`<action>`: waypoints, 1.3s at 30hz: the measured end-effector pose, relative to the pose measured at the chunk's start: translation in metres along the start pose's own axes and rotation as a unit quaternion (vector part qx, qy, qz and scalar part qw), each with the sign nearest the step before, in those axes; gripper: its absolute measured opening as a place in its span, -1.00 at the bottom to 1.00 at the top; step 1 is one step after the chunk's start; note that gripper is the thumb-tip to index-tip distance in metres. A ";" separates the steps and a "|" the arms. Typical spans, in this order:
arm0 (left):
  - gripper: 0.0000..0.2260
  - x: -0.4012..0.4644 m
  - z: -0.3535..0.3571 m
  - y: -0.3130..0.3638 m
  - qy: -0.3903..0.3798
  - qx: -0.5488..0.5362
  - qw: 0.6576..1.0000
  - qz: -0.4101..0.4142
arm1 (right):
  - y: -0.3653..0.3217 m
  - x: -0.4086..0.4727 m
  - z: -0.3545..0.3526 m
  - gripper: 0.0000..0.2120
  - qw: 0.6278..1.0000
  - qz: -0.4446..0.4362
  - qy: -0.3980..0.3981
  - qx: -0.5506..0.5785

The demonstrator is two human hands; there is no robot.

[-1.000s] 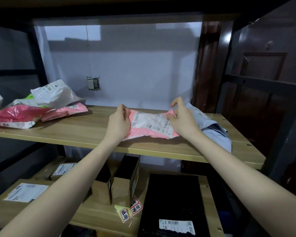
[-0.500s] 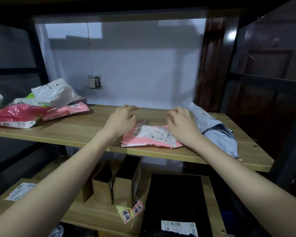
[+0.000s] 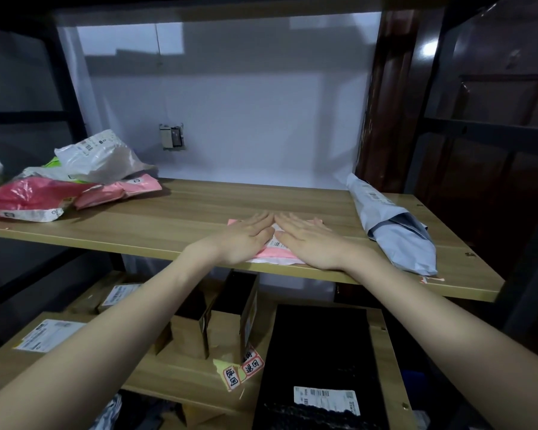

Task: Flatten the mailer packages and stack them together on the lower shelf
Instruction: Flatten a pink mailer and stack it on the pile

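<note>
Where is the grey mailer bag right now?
In the head view, the grey mailer lies at the right end of the upper wooden shelf, right of both hands.

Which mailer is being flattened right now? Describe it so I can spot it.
On the wooden shelf, look near the front edge, at its middle. The pink mailer lies under the left hand and right hand; unlike the pink ones piled far left, it lies flat and alone.

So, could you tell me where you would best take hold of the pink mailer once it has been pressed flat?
Probably by its near edge. The pink mailer lies flat under the left hand and right hand, and that edge sits at the front lip of the shelf. Coming from the front, a thumb on top and fingers beneath could likely pinch it.
</note>
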State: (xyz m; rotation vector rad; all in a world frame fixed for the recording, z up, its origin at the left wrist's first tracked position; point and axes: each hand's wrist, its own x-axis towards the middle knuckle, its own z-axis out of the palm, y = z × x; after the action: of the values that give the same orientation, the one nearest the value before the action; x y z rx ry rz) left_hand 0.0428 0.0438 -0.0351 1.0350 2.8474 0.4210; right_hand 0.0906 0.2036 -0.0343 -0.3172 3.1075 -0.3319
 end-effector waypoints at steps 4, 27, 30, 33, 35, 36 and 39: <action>-0.55 0.001 0.001 -0.001 -0.021 0.033 0.999 -0.008 | 0.001 0.001 0.001 -0.46 1.000 0.007 -0.020 -0.011; -0.53 0.004 0.000 -0.001 -0.028 0.049 0.998 -0.021 | 0.001 0.006 0.000 -0.47 0.998 0.019 -0.054 -0.038; -0.53 0.004 0.001 -0.001 -0.028 0.050 0.998 -0.021 | 0.001 0.005 0.001 -0.48 0.998 0.021 -0.054 -0.040; -0.53 0.003 0.001 -0.001 -0.029 0.053 0.998 -0.018 | 0.001 0.006 0.001 -0.47 0.997 0.024 -0.055 -0.039; -0.53 0.004 0.001 -0.002 -0.027 0.048 0.998 -0.017 | 0.002 0.007 0.001 -0.47 0.997 0.024 -0.056 -0.039; -0.53 0.005 0.001 -0.002 -0.025 0.047 0.998 -0.016 | 0.002 0.007 0.001 -0.47 0.997 0.024 -0.058 -0.039; -0.53 0.006 0.003 -0.003 -0.021 0.041 0.999 -0.014 | 0.001 0.006 0.000 -0.48 0.997 0.022 -0.058 -0.038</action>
State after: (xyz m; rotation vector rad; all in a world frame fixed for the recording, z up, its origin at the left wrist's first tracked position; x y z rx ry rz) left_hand 0.0372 0.0459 -0.0387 1.0040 2.8603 0.2791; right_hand 0.0849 0.2034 -0.0348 -0.2591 3.0131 -0.1876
